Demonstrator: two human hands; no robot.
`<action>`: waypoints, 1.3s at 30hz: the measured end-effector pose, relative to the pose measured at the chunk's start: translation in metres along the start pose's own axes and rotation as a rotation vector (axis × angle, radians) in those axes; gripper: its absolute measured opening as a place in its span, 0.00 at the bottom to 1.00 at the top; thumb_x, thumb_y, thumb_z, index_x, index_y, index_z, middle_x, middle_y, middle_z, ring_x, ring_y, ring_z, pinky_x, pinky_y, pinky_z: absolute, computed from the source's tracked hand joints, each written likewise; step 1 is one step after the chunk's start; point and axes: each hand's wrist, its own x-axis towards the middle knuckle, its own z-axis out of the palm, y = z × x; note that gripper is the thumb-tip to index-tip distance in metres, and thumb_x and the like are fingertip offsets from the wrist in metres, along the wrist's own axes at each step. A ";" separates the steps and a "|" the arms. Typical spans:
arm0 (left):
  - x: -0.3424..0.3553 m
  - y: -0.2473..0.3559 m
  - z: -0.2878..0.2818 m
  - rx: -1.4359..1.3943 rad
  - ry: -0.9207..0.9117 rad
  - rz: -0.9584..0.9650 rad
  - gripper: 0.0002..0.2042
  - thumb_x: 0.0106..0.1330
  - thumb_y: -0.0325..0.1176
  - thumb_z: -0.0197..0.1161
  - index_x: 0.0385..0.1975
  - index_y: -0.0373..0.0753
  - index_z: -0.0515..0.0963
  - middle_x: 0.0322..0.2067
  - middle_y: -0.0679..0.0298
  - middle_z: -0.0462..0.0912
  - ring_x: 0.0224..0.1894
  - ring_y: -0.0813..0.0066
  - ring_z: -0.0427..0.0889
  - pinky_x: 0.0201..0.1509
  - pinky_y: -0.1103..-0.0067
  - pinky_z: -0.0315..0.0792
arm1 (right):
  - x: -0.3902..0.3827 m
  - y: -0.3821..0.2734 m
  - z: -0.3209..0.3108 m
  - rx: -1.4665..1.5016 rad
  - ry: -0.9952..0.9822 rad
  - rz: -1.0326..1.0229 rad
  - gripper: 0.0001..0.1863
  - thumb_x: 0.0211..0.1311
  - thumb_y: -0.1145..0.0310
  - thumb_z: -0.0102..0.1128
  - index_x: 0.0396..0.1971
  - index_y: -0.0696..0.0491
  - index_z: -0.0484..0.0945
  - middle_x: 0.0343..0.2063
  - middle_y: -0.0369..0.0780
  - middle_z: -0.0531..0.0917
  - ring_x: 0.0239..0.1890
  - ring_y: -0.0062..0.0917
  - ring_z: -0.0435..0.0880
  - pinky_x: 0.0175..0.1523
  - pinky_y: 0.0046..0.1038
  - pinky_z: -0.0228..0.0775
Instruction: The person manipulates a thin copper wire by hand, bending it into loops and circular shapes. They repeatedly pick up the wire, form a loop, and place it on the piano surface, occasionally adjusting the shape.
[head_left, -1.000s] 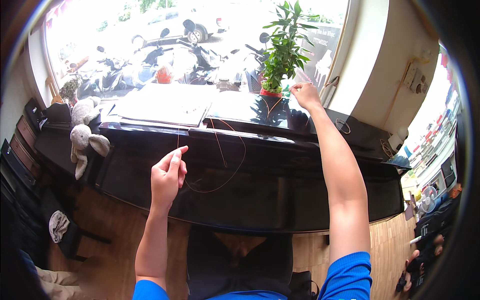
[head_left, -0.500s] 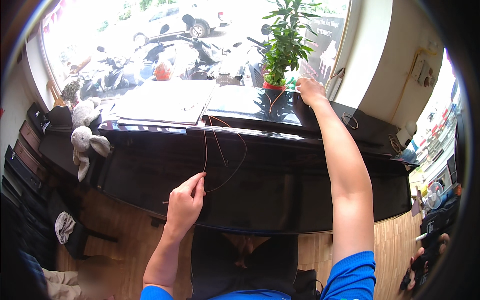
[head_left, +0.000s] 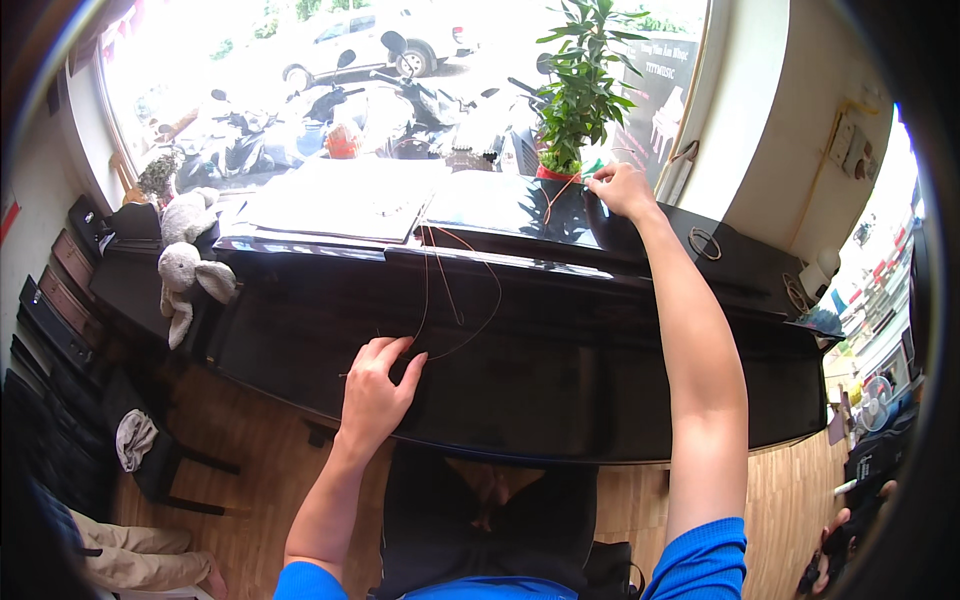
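Head view: my left hand pinches the wire low over the black piano, fingers closed on it. My right hand pinches its far end by the plant, apparently to keep it spread out.

The thin reddish-copper wire you are handling runs slack over the black piano, hanging in loose loops down the piano's dark front. Its lower end lies at the fingertips of your left hand on the piano's front; its upper end rises to the piano's top, toward your right hand there.
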 end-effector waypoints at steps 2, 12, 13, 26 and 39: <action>0.001 -0.001 -0.001 0.064 0.019 0.045 0.16 0.64 0.36 0.67 0.45 0.32 0.82 0.46 0.54 0.82 0.46 0.60 0.82 0.50 0.71 0.77 | -0.009 -0.001 0.005 -0.021 0.051 -0.026 0.23 0.57 0.49 0.67 0.46 0.51 0.85 0.46 0.47 0.86 0.49 0.39 0.85 0.57 0.35 0.74; 0.016 0.004 -0.012 0.021 -0.021 -0.033 0.21 0.64 0.41 0.68 0.49 0.30 0.81 0.49 0.51 0.81 0.43 0.63 0.84 0.39 0.78 0.79 | -0.027 -0.004 0.006 0.002 0.252 -0.100 0.28 0.60 0.49 0.64 0.56 0.50 0.78 0.51 0.49 0.82 0.53 0.43 0.81 0.60 0.41 0.71; 0.020 0.002 -0.014 0.034 -0.023 -0.027 0.21 0.65 0.42 0.68 0.48 0.30 0.81 0.49 0.50 0.81 0.45 0.61 0.83 0.40 0.76 0.79 | -0.031 -0.004 0.005 0.008 0.260 -0.099 0.29 0.60 0.49 0.64 0.57 0.51 0.76 0.51 0.49 0.82 0.54 0.43 0.81 0.60 0.41 0.71; 0.218 -0.099 -0.041 0.275 0.106 0.061 0.14 0.65 0.36 0.59 0.36 0.29 0.82 0.36 0.42 0.85 0.37 0.49 0.85 0.42 0.63 0.77 | -0.100 -0.009 0.007 0.337 0.358 -0.230 0.26 0.63 0.59 0.64 0.54 0.62 0.72 0.44 0.53 0.83 0.48 0.46 0.83 0.55 0.38 0.73; 0.288 -0.190 0.020 0.240 -0.111 -0.051 0.17 0.66 0.46 0.60 0.44 0.39 0.83 0.40 0.55 0.86 0.43 0.65 0.85 0.46 0.68 0.77 | -0.097 0.018 0.006 0.365 0.454 -0.129 0.24 0.62 0.61 0.63 0.54 0.58 0.74 0.40 0.51 0.85 0.41 0.41 0.87 0.48 0.36 0.77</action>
